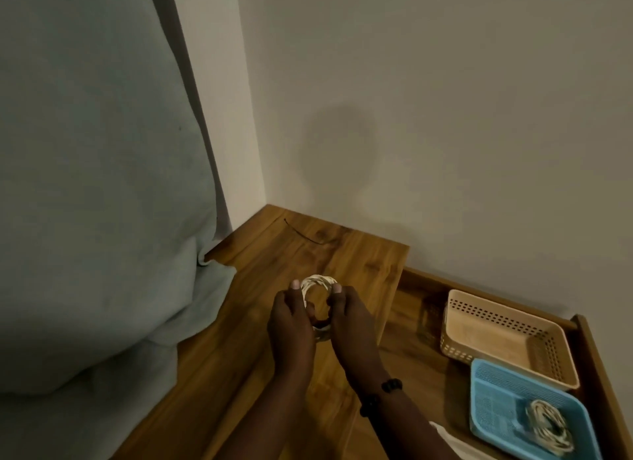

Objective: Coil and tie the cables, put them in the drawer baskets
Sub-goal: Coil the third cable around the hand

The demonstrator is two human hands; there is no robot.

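I see both hands over the wooden worktop (346,254), holding a coiled white cable (318,283) between them. My left hand (291,326) has a narrow grip on the coil's left side, my right hand (352,322) on its right. Right of the coil, in the open drawer (589,350), a beige basket (503,336) sits beside a blue basket (496,401), which holds another coiled cable (548,425).

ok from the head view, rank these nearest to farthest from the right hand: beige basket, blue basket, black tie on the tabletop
1. Beige basket, in the open drawer, to the side of the right hand.
2. Black tie, on the tabletop near the wall, beyond the hand.
3. Blue basket, in the drawer's near end, already holding a coiled cable.
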